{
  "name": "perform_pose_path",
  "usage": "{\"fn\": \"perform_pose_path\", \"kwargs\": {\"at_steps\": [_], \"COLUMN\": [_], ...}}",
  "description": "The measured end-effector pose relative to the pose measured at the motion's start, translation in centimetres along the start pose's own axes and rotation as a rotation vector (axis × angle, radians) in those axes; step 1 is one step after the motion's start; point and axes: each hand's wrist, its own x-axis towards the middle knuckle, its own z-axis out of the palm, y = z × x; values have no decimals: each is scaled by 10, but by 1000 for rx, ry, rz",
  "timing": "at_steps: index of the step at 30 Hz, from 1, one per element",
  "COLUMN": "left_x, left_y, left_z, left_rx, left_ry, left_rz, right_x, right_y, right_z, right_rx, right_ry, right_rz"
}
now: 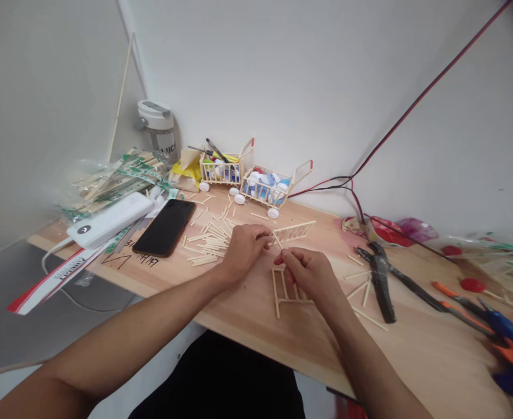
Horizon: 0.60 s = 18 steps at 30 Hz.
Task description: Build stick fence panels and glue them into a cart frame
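My right hand [311, 273] is closed, pinching a short wooden stick [278, 239] that points up toward the left. Close beside it, my left hand [248, 247] is closed too, thumb and fingertips together near that stick; what they hold, if anything, is too small to make out. Under my right hand lies a small stick frame [276, 297], partly hidden by the fingers. Just behind both hands is a ladder-like stick panel [300, 230]. A pile of short sticks [210, 241] lies to the left of my left hand.
Two small stick carts [260, 195] filled with bottle caps stand against the wall. At left are a phone [164, 227], a white power strip [112, 220], bagged sticks [121, 174] and a lidded cup [158, 128]. Pliers [381, 279] and a blue glue gun [512, 343] lie at right.
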Motion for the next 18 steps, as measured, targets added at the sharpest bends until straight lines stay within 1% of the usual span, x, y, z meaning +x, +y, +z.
{"fn": "perform_pose_path", "kwargs": {"at_steps": [10, 18], "left_x": [0, 0], "left_y": [-1, -2], "left_z": [1, 2], "left_rx": [-10, 27], "left_ry": [5, 27], "left_rz": [-15, 18], "right_x": [0, 1], "right_y": [-2, -5], "right_z": [-1, -3], "right_rx": [-12, -33], "right_ry": [7, 31], "right_rz": [-6, -15]}}
